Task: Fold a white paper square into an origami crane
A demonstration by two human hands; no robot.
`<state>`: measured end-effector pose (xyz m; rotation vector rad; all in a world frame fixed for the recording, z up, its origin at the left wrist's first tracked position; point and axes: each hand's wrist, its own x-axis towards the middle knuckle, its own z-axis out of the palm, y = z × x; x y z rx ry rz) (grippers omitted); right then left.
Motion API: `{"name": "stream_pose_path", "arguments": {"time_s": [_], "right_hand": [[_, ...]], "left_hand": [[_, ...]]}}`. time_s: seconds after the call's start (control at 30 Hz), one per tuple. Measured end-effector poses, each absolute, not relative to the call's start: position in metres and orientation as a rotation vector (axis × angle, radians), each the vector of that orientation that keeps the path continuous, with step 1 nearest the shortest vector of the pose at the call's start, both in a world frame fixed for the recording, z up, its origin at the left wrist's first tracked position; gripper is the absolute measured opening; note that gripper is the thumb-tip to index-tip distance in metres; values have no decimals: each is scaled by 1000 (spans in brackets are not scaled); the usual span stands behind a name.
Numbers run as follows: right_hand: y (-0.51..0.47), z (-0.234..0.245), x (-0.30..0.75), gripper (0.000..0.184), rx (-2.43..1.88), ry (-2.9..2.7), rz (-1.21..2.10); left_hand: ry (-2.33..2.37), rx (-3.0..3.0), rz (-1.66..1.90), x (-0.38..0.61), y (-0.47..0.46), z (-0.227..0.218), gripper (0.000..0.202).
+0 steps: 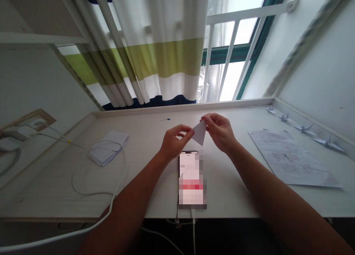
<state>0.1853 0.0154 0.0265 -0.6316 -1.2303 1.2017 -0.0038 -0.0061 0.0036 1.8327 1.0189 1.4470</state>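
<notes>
A small piece of white paper (200,133), folded into a triangle with one point downward, is held up over the white desk. My left hand (175,141) pinches its left corner between thumb and forefinger. At the upper right corner, my right hand (219,131) grips the same paper with thumb and fingertips. Below both hands a phone (189,173) lies face up on the desk, its screen lit and partly pixelated, with a white cable at its bottom end.
White paper sheets (108,147) are stacked on the left, crossed by a white cable (125,162). On the right lie written sheets (291,157), with several folded paper cranes (304,129) along the desk's raised edge. A small blue-and-white item (168,118) lies behind my hands.
</notes>
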Motion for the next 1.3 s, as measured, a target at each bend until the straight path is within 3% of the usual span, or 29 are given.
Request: {"name": "stream_pose_path", "arguments": {"time_s": [0.17,0.37,0.73,0.9,1.3], "right_hand": [[10,34,188,20,-528,-1345,1239],[7,31,186,17,-451,-1509,1276],[0,39,187,16,-332,-1641,1285],[1,37,189,11,-357,-1644,1295],[4,32,187,20,-426,-1447,1394]], "left_hand": [[893,1935,1823,-10,-8,12,10],[694,2240,2026,-13,-10,24,10],[553,2577,2075,-13,-12,28,21],[627,2590,2041,-14,-15,27,12],[644,2609,2020,-9,-15,21,10]]}}
